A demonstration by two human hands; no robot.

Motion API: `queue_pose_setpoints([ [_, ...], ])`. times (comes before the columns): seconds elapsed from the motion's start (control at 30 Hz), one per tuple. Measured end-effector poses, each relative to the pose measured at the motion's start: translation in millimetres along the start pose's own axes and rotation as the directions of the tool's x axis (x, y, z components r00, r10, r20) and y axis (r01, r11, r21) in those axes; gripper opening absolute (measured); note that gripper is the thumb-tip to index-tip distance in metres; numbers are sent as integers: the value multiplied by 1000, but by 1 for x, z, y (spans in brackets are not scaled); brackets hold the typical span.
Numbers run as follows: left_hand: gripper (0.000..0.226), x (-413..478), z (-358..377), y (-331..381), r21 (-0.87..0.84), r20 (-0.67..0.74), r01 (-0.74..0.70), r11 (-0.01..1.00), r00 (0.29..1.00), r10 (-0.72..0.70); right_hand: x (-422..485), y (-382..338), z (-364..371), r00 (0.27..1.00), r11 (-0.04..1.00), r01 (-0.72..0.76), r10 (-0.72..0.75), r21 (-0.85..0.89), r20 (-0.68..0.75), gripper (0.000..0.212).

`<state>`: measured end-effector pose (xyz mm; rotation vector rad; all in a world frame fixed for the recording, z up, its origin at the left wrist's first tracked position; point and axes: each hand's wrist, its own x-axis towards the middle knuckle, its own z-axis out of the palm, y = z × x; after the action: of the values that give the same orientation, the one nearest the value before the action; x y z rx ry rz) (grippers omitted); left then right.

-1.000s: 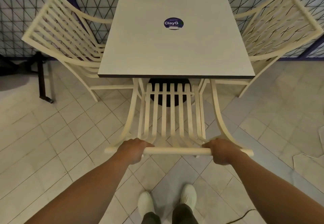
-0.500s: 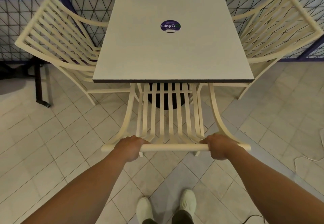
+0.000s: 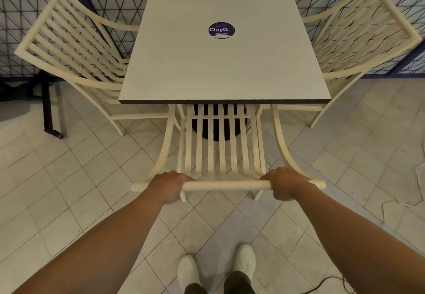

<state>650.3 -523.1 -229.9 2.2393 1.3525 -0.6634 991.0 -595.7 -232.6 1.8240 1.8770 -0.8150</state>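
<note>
— Where is the chair [image 3: 220, 146] found?

— It is set at the near edge of the table [image 3: 207, 70], with its slatted seat tucked partly under the tabletop and its back turned toward the camera. The table's dark round base [image 3: 216, 134] is seen through the slats.

— How is it held?

— The top rail [image 3: 226, 185] is gripped on both sides. The left hand [image 3: 169, 184] is wrapped round the rail near its left end, with the fingers curled over the top (the thumb is hidden from view). The right hand [image 3: 285, 184] is closed round the rail near its right end in the same manner. A bare stretch of rail is left between the two hands.

— What is seen on the table?

— A round purple sticker [image 3: 221, 30], lettered "ClayG", is seen toward the far side of the top.

— And around it?

— Two more cream slatted chairs are placed close against the table, the left chair [image 3: 69, 47] on one side and the right chair [image 3: 358, 34] on the other. A black mesh railing [image 3: 110, 4] with a purple frame is seen behind them. The floor [image 3: 69, 190] is laid with pale tiles, and a pair of white shoes [image 3: 245, 259] is seen on it below the rail, between the two forearms. A thin dark cable [image 3: 331, 280] is seen at the lower right
</note>
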Motion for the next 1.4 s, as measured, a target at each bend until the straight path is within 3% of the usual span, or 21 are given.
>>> queue_pose_setpoints([
  [0.4, 66, -41, -10, 18, -2, -81, 4, 1000, 997, -5, -40, -29, -14, 995, 999, -45, 47, 22, -92, 31],
  [0.7, 70, -30, -9, 12, -7, -66, 25, 1000, 998, -26, -29, -33, -14, 997, 999, -41, 41, 12, -67, 31],
  [0.97, 58, -37, -12, 22, 5, -76, 42, 999, 996, -41, -34, -41, -16, 996, 998, -68, 69, 17, -60, 38],
  [1.13, 63, -61, -24, 52, -196, -68, -34, 980, 997, 21, -60, -80, -29, 993, 999, 29, -24, 40, -119, 50],
  [1.27, 65, -85, -17, 68, -205, -39, -61, 977, 998, 54, -77, -122, -27, 949, 969, 227, -198, 99, -245, 50],
  [1.33, 65, -100, -4, 70, -224, 13, -23, 974, 1000, 26, -81, -143, -19, 942, 949, 296, -272, 104, -196, 51],
  [1.4, 63, -116, 13, 63, -251, 80, 37, 967, 997, -18, -80, -164, -9, 945, 943, 326, -323, 68, -46, 55],
])
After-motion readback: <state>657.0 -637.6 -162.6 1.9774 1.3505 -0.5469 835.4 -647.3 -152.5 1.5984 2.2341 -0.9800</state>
